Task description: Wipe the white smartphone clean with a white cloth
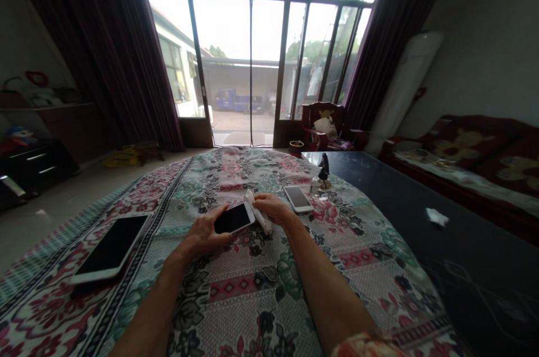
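Observation:
My left hand [207, 232] grips a white-framed smartphone [234, 218] by its left end, thumb along the near edge, dark screen facing up. At the phone's right end, my right hand [272, 208] is closed on a crumpled white cloth or tissue [261, 218], which lies against that end. Just right of it, a second white smartphone [298, 198] rests face up on the patterned tablecloth [236, 289]. A white tablet [113, 247] with a black screen lies to the left of my left hand.
A clear spray bottle with a black top [323, 172] stands beyond the second phone. The dark table [391, 188] on the right carries a crumpled white tissue [437, 216]. Farther off are a wooden armchair [324, 121], a sofa [471, 149] and glass doors [227, 65].

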Action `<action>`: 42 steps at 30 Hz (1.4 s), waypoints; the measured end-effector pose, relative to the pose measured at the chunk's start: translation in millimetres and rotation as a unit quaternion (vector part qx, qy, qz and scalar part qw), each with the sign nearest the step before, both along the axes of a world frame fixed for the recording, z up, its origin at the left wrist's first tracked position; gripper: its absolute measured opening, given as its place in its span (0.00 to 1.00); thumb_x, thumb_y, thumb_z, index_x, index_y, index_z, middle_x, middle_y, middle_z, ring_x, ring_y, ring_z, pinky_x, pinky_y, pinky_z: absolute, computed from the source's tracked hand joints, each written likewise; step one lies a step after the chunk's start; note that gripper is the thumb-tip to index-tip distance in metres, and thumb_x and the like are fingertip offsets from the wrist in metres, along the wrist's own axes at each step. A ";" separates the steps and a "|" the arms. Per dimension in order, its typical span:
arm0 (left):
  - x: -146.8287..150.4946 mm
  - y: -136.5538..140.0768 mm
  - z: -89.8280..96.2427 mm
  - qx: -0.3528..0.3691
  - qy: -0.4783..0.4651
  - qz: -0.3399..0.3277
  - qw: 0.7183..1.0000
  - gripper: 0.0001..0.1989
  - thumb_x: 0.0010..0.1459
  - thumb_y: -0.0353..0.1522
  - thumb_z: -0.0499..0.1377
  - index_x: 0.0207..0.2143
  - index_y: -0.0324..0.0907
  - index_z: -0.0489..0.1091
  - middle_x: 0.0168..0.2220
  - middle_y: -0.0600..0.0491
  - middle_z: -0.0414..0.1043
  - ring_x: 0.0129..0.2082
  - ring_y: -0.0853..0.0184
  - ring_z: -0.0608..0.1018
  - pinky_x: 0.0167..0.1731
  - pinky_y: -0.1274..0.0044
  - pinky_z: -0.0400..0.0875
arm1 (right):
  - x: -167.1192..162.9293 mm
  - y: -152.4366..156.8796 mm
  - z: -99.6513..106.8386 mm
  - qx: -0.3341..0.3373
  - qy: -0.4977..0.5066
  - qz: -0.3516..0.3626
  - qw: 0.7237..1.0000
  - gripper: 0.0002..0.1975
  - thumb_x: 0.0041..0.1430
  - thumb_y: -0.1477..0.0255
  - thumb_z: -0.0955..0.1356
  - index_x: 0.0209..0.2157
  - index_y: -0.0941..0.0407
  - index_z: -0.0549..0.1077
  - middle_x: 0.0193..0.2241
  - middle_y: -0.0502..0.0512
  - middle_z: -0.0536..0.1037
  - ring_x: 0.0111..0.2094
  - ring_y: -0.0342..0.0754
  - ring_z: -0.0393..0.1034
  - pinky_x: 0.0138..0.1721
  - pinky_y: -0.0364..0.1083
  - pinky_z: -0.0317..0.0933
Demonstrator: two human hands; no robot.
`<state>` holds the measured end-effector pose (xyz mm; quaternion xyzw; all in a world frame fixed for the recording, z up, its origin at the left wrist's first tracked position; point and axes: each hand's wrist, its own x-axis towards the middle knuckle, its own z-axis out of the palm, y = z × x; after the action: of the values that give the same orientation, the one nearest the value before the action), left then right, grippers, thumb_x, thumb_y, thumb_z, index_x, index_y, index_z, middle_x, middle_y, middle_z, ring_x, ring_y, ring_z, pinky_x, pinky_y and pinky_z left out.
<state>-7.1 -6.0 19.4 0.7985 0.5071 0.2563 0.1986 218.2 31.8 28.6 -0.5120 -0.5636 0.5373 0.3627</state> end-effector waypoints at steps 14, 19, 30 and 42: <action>-5.2 -4.1 23.4 -0.061 -0.094 -0.006 0.994 0.42 0.43 0.43 0.68 0.61 0.45 0.64 0.53 0.47 0.75 0.52 0.51 0.76 0.52 0.63 0.69 | -8.1 -3.2 19.9 -0.017 0.107 0.017 0.994 0.07 0.48 0.77 0.68 0.31 0.58 0.77 0.22 0.48 0.73 0.20 0.38 0.61 0.23 0.39 0.55; -18.2 -5.2 33.1 -0.106 -0.180 -0.013 0.978 0.41 0.42 0.40 0.70 0.60 0.46 0.65 0.56 0.49 0.73 0.57 0.51 0.72 0.58 0.60 0.64 | -7.5 -7.4 27.1 0.027 0.139 0.027 0.990 0.09 0.48 0.77 0.67 0.33 0.56 0.77 0.24 0.48 0.74 0.22 0.39 0.61 0.23 0.39 0.55; -25.8 -6.6 32.2 -0.130 -0.263 -0.041 0.955 0.37 0.44 0.37 0.71 0.58 0.47 0.67 0.59 0.50 0.69 0.60 0.51 0.69 0.62 0.60 0.59 | -23.4 -18.1 39.8 0.154 0.065 0.086 0.982 0.14 0.53 0.72 0.67 0.41 0.53 0.80 0.30 0.49 0.78 0.25 0.39 0.61 0.26 0.41 0.55; -30.3 -5.0 28.7 -0.132 -0.287 -0.055 0.947 0.36 0.47 0.37 0.70 0.59 0.48 0.66 0.59 0.51 0.68 0.61 0.51 0.68 0.63 0.60 0.58 | -23.3 -19.2 40.5 0.155 0.057 0.135 0.977 0.14 0.51 0.73 0.68 0.40 0.51 0.82 0.31 0.49 0.79 0.27 0.41 0.65 0.28 0.42 0.58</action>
<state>-37.4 -10.9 48.1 0.6846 0.4132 0.3940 0.4532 194.9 12.6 69.1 -0.3380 -0.6821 0.5157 0.3931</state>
